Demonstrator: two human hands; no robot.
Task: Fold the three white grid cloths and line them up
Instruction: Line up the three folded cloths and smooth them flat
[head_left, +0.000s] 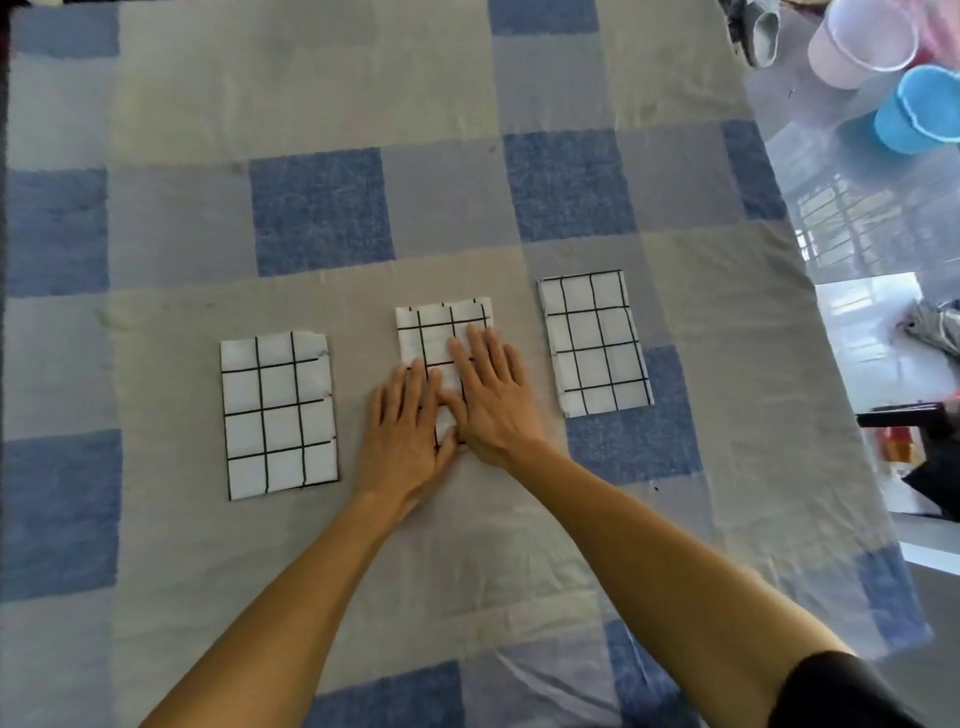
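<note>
Both your hands lie flat with fingers straight, gripping nothing: your left hand (410, 426) and right hand (493, 395) press side by side on the middle grid cloth (441, 325). It sits between the left grid cloth (278, 415) and the right grid cloth (595, 343) on the checked sheet (311, 208). All three look folded. Smooth from the centre out to the edges so the layers set without creeping. The row steps diagonally, with the left cloth nearest you, so level the top edges.
</note>
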